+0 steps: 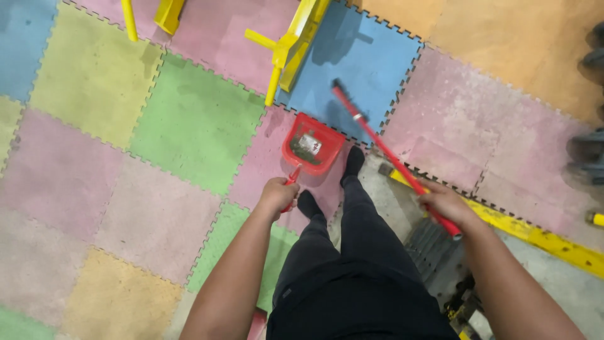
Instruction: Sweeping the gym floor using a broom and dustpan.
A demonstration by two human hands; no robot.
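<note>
Pastel interlocking foam floor mats [189,126] underfoot. Red plastic dustpan [313,146], debris inside, gripped by handle in closed left hand [277,194]; red broom stick [393,157] clasped by right hand [445,204].

Pastel interlocking foam mats [189,119] cover the floor, yellow chair legs [286,47] standing at the far edge

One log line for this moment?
left hand: holds red dustpan, debris inside | right hand: holds red broom handle | floor: foam mat
</note>
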